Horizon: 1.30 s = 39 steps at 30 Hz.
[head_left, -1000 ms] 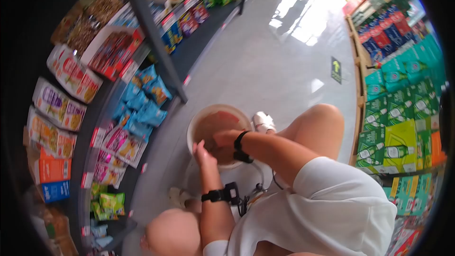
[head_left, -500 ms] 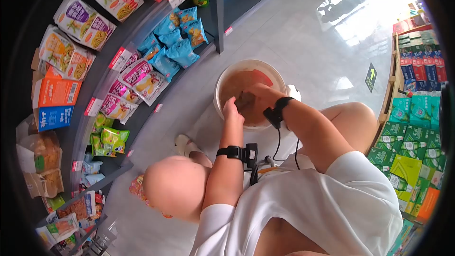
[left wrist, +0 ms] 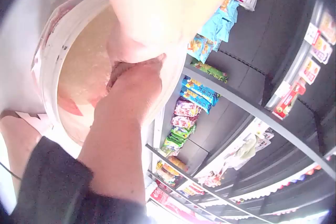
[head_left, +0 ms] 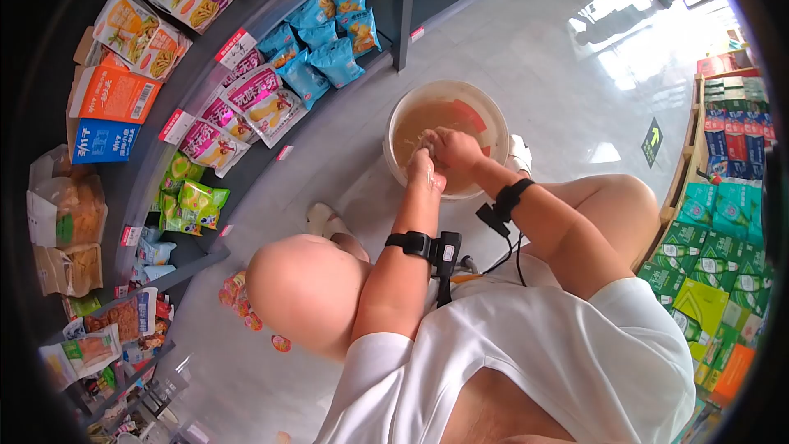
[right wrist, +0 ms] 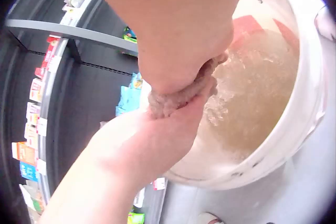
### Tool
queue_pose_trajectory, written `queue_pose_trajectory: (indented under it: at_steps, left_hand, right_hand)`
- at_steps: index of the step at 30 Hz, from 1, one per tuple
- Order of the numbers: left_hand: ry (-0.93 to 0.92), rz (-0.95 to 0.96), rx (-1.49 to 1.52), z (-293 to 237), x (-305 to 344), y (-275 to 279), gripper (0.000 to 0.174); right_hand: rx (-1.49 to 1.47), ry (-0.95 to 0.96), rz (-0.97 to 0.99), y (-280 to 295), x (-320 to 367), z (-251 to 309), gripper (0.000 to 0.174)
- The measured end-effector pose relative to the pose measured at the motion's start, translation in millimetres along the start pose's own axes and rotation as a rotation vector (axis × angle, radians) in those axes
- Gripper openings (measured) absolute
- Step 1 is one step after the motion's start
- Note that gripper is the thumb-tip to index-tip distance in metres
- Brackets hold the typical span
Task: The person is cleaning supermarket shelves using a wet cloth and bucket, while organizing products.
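Observation:
Both hands meet over a white bucket (head_left: 496, 115) of murky brownish water (right wrist: 252, 98). A wet grey-brown cloth (right wrist: 181, 95) is bunched between them and shows clearly in the right wrist view. My right hand (head_left: 457, 150) grips it from above, fingers curled over. Lower and to the left, my left hand (head_left: 423, 171) holds the cloth's other side, its wrist wet. In the left wrist view, only a dark strip of cloth shows between the hands. The water's surface is rippled below them.
Shelves of snacks curve along the left, with blue bags (head_left: 333, 62) and pink-white pouches (head_left: 261, 103) near the bucket. Stacked green drink cartons (head_left: 689, 238) stand on the right. My bent knees (head_left: 306, 292) flank the bucket on a shiny grey floor (head_left: 509, 41).
My hands have come up out of the bucket and closed together around the cloth. The head view has turned, so the bucket appears higher and farther right.

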<state>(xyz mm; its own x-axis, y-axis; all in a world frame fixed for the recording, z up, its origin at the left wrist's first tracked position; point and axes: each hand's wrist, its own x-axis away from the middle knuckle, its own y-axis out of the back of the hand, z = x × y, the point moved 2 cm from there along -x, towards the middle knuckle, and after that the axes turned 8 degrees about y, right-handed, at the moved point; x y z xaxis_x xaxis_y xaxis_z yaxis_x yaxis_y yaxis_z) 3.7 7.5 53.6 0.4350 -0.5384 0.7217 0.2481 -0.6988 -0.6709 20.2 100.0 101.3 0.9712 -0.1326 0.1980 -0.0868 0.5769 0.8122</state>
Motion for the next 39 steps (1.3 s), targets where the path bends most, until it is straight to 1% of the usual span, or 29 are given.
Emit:
queue_pose_trajectory:
  at_steps: [1,3,4,7,8,9,11,12,14,15,17,19,20,21,23,26,28,29,30,33,34,37,38,39]
  left_hand:
    - [0.000,-0.045,0.023,0.5,3.7,-2.9,0.031]
    - [0.002,-0.142,0.063,-2.0,5.0,-2.7,0.033]
    - [-0.012,-0.076,0.032,-4.8,0.2,2.5,0.035]
    - [-0.115,-0.216,-0.285,-21.5,26.8,-11.3,0.054]
    - [-0.140,-0.208,-0.274,-20.9,20.1,-5.3,0.069]
    - [-0.127,-0.224,-0.286,-17.6,14.4,0.9,0.071]
    - [-0.104,-0.259,-0.313,-17.1,15.6,3.3,0.074]
    - [-0.108,-0.283,-0.315,-15.3,11.5,6.8,0.076]
    - [-0.093,-0.279,-0.307,-17.9,12.7,5.2,0.077]
    - [-0.086,-0.275,-0.301,-18.8,14.3,3.4,0.077]
    - [-0.077,-0.287,-0.296,-18.6,13.3,2.9,0.079]
    - [-0.066,-0.282,-0.278,-17.8,11.5,3.3,0.080]
    - [-0.052,-0.327,-0.293,-16.2,9.2,3.4,0.078]
    - [-0.053,-0.304,-0.240,-13.8,7.6,3.4,0.072]
    - [-0.062,-0.249,-0.134,-11.6,-2.0,4.8,0.063]
    - [-0.040,-0.143,-0.016,-11.9,-11.1,9.5,0.042]
    - [0.024,-0.077,0.063,-7.9,-18.1,9.4,0.036]
    - [0.015,0.022,0.065,-2.9,-13.1,4.5,0.041]
    - [0.007,0.122,0.067,2.2,-7.4,-0.9,0.045]
    - [-0.045,0.220,0.218,20.3,3.5,-30.5,0.040]
    - [-0.089,0.204,0.130,25.6,3.7,-36.8,0.047]
    - [-0.023,0.092,0.106,29.1,35.1,-59.1,0.058]
    - [0.064,0.118,0.113,24.5,36.2,-60.4,0.065]
    - [0.080,0.134,0.085,19.1,35.7,-58.0,0.067]
  right_hand:
    - [-0.036,-0.179,0.067,5.6,-5.9,-4.0,0.038]
    - [-0.068,-0.286,0.194,13.0,-18.5,-15.5,0.041]
    - [-0.084,-0.338,0.259,14.0,-23.6,-23.4,0.042]
    - [-0.648,-0.462,-0.046,-24.1,-35.8,-73.8,0.046]
    - [-0.693,-0.554,-0.002,-3.4,-27.4,-44.5,0.046]
    - [-0.841,-0.640,-0.082,-13.8,-30.7,-46.5,0.044]
    - [-1.135,-0.813,-0.247,-52.9,-38.6,-56.5,0.039]
    - [-1.246,-0.828,-0.255,-66.3,-38.5,-62.8,0.038]
    - [-1.382,-0.739,-0.144,-76.0,-31.3,-68.5,0.035]
    - [-1.386,-0.700,-0.089,-77.5,-29.0,-72.5,0.035]
    - [-1.315,-0.639,0.022,-69.9,-25.4,-77.7,0.035]
    - [-1.140,-0.659,0.155,-52.9,-28.1,-82.1,0.034]
    - [-1.048,-0.671,0.219,-43.2,-26.6,-79.8,0.034]
    - [-1.072,-0.579,0.200,-36.3,-25.0,-73.8,0.031]
    - [-1.109,-0.383,0.157,-15.5,-21.8,-44.8,0.025]
    - [-1.085,-0.143,0.080,7.2,13.1,5.8,0.027]
    - [-0.951,-0.114,0.072,6.1,30.9,26.3,0.023]
    - [-0.884,-0.099,0.067,5.9,35.4,33.5,0.021]
    - [-0.915,-0.080,-0.060,1.8,35.0,34.5,0.022]
    - [-0.612,0.108,-0.404,-19.3,5.6,-7.5,0.021]
    - [-0.270,0.081,-0.496,-5.6,-1.5,-8.3,0.023]
    - [-1.025,-0.230,-0.439,9.9,-3.1,-4.1,0.029]
    - [-1.062,-0.192,-0.392,8.9,-0.1,-4.0,0.033]
    - [-1.096,-0.154,-0.343,3.7,6.9,-3.3,0.038]
